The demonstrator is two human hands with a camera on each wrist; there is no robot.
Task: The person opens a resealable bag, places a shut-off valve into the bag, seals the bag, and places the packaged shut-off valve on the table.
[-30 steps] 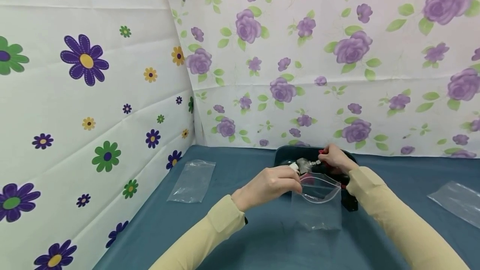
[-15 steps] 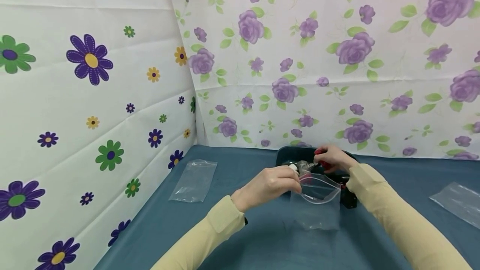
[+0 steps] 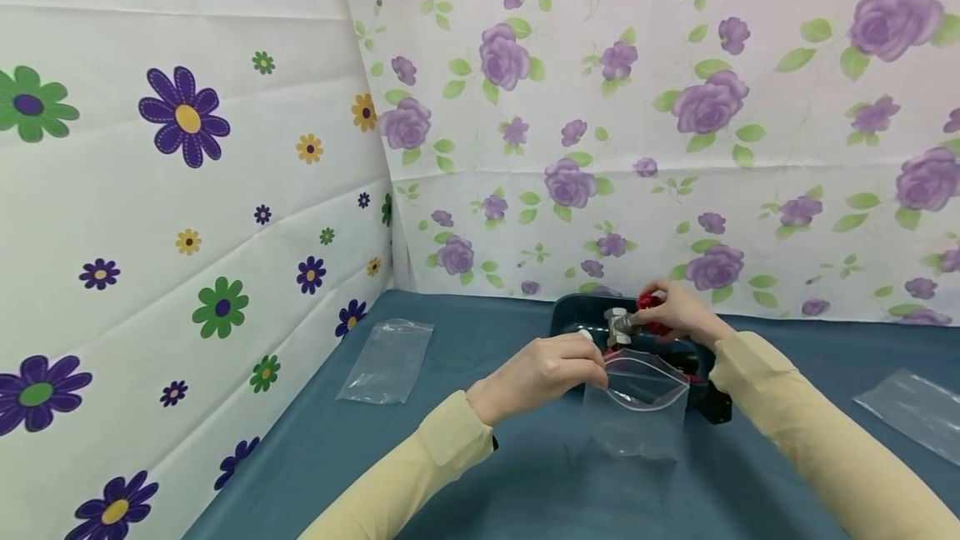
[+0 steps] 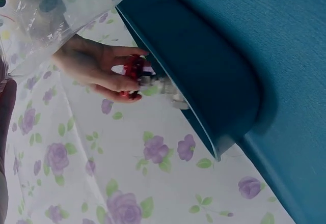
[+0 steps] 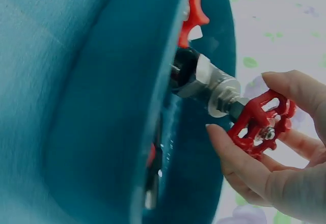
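My right hand (image 3: 678,315) grips the red handwheel (image 5: 262,122) of a metal valve (image 3: 618,327) over a dark teal tub (image 4: 204,76). In the right wrist view, thumb and fingers spread round the wheel's rim, and the silvery valve body (image 5: 201,81) extends past the tub's wall. My left hand (image 3: 543,373) pinches the top edge of a clear zip bag (image 3: 637,432) in front of the tub. The bag's mouth gapes in an oval. In the left wrist view, the bag's plastic (image 4: 61,10) crosses the upper left corner, and little of the left hand shows.
Inside the tub lie another red-handled part (image 5: 193,15) and dark items, partly hidden by its wall. A black block-like thing (image 3: 714,407) stands at its right front. Clear bags lie flat on the table at left (image 3: 386,361) and right (image 3: 911,411). Flowered cloth hangs behind.
My right hand has taken hold of the red handwheel and raised the valve among the tub's contents, its metal body now upright in view. The left hand keeps the bag in nearly the same place.
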